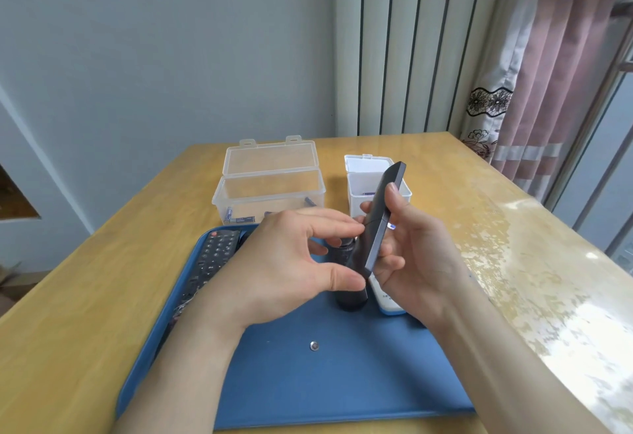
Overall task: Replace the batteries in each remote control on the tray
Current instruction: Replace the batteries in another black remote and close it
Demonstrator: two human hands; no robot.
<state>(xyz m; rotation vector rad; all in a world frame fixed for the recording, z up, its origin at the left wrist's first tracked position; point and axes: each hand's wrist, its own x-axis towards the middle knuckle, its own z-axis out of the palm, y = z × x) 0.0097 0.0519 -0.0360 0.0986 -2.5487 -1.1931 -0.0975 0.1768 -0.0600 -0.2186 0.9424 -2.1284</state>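
My right hand (pixel 407 255) holds a slim dark remote (pixel 380 214) upright and tilted above the blue tray (pixel 342 382). Its back cover looks slid partly down, with a battery end showing at the gap. My left hand (pixel 291 262) pinches the lower part of this remote between thumb and fingertips. On the tray lie a black button remote (pixel 212 259) at the left, a dark round-ended remote (pixel 349 300) in the middle, mostly hidden by my hands, and a white remote with a blue edge (pixel 387 303) under my right hand.
A clear open box (pixel 269 190) with several batteries stands behind the tray. To its right is a small white open box (pixel 371 183). A small round metal piece (pixel 314 346) lies on the tray. The wooden table (pixel 85 296) ends at a curtain and window on the right.
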